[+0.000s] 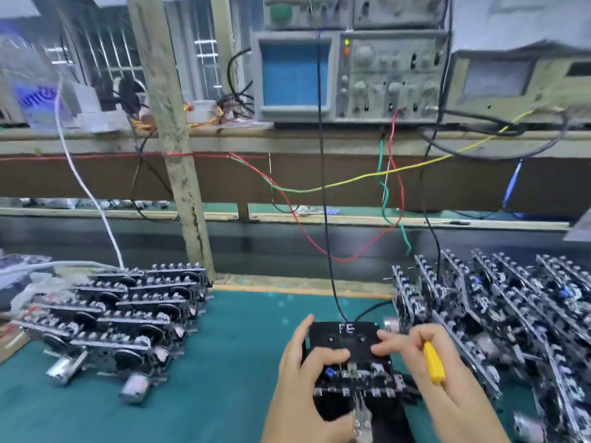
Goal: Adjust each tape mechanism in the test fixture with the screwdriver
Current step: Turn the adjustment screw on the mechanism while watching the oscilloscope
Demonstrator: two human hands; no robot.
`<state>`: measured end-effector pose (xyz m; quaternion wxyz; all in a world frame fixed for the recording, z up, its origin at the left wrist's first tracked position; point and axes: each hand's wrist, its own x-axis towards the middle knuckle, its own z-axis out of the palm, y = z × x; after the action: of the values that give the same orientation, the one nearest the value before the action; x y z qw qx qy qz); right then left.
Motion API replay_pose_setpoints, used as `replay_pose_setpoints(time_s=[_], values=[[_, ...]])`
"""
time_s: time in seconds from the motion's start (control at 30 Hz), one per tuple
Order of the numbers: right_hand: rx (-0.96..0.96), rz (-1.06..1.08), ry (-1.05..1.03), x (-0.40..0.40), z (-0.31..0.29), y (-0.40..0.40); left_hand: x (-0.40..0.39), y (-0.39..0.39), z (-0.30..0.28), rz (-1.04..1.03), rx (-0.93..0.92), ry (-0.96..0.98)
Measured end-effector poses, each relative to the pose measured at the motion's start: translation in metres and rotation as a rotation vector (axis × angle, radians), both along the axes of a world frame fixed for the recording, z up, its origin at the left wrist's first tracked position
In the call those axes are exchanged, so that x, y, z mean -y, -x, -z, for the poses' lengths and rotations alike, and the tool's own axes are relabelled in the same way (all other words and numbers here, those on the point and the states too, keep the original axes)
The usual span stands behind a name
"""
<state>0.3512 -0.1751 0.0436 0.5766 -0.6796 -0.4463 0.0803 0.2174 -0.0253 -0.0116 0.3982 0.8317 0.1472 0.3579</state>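
At the near edge of the green surface, the left hand clasps the black test fixture by its left side, thumb laid on top. The right hand keeps a yellow screwdriver tucked in closed fingers while two fingertips press the fixture's top. The tape mechanism seated in it looks light, stiff and delicate, best held by its frame edges. "FE" is written on the fixture. Stacks of mechanisms line the left side, more the right; an oscilloscope sits beyond.
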Motion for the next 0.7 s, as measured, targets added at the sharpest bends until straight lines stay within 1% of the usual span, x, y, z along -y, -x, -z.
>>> replay_pose_setpoints(time_s=[0.07,0.1,0.17,0.2,0.3,0.4,0.53,0.63,0.7], values=[[-0.071,0.065,-0.087,-0.006,-0.012,-0.005,-0.004,-0.002,-0.002,0.011,-0.013,0.003],[-0.144,0.119,-0.142,-0.009,-0.017,-0.008,-0.006,-0.003,-0.004,0.015,-0.025,-0.005],[-0.259,0.213,-0.164,-0.012,-0.026,-0.008,-0.005,-0.002,-0.006,0.007,-0.044,-0.019],[-0.249,0.22,-0.136,-0.011,-0.032,-0.005,-0.003,-0.002,-0.006,-0.006,-0.053,-0.02],[-0.105,0.171,0.019,-0.002,-0.043,0.009,0.0,-0.002,-0.006,-0.027,-0.055,-0.004],[-0.084,0.138,0.071,0.0,-0.044,0.01,0.001,-0.002,-0.006,-0.037,-0.074,0.023],[-0.066,0.164,0.015,0.001,-0.047,0.01,0.002,-0.001,-0.006,-0.045,-0.084,0.03],[-0.08,0.139,-0.053,-0.002,-0.053,0.015,0.004,0.0,-0.009,-0.037,-0.072,0.028],[-0.052,0.11,-0.084,-0.007,-0.055,0.02,0.005,0.0,-0.011,-0.031,-0.055,0.022]])
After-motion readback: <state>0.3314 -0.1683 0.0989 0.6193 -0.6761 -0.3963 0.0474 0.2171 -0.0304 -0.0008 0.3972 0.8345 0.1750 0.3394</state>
